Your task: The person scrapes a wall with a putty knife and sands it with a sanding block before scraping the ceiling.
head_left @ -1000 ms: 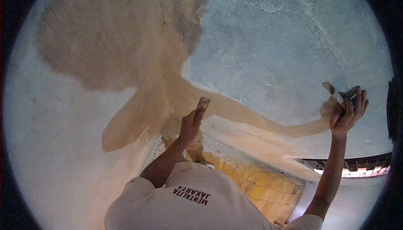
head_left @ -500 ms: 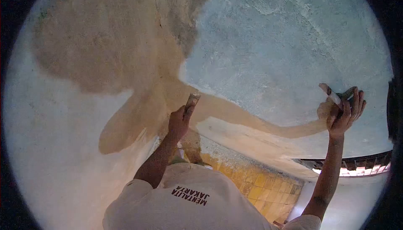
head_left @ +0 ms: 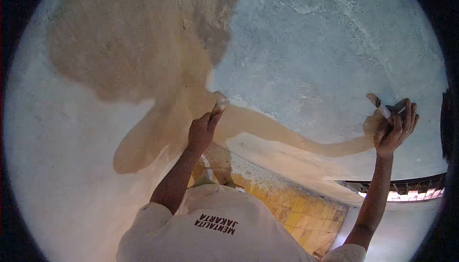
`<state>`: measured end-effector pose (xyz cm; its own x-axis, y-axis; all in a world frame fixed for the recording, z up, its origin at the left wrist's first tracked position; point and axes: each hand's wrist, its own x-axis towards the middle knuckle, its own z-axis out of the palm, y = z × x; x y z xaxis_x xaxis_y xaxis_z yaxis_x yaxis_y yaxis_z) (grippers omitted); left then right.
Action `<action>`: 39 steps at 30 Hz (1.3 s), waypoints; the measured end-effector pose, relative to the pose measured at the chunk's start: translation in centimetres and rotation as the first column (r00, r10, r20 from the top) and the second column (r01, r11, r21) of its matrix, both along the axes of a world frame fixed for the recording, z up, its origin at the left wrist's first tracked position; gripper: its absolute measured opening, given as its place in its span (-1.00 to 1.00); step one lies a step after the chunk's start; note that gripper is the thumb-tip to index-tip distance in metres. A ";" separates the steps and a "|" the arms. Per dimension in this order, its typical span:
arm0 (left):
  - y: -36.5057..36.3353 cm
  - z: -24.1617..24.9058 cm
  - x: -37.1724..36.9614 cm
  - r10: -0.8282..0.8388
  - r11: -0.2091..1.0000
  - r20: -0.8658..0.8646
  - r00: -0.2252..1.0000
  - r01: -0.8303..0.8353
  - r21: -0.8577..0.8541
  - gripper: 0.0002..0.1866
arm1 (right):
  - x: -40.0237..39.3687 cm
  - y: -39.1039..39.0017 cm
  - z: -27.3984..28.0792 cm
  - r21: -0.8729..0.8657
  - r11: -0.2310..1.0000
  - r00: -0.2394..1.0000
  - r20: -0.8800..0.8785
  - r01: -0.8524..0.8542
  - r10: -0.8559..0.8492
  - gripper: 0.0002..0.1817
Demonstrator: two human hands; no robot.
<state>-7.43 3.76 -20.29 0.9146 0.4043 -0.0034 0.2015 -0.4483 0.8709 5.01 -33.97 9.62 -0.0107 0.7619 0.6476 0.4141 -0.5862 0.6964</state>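
My left hand (head_left: 202, 130) is closed around a small flat scraper (head_left: 220, 102), its pale, smeared end pointing up against the wall near the corner line. Farther right, my right hand (head_left: 396, 127) grips a hand tool with a pale handle (head_left: 384, 111) and a brown handle end. A dark flat part of that tool shows by the fingers, close to the wall (head_left: 296, 61), but its full shape is hidden. The wall surface is rough and bluish on the right. On the left it is smoother and whitish.
Shadows of my head and arms (head_left: 119, 37) fall across the walls. A crack runs down near the top. Below are my white printed shirt (head_left: 215, 233) and yellow floor tiles (head_left: 296, 209). A dark-framed opening (head_left: 411, 190) lies at the lower right.
My left hand and its scraper have moved slightly upward along the wall. My right hand stays in nearly the same place with its tool.
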 end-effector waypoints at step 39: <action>1.5 -1.3 1.4 0.046 0.740 0.006 0.999 -0.030 -0.672 -0.66 | -0.2 0.4 0.1 0.007 1.000 1.000 -0.012 -0.019 0.020 -0.62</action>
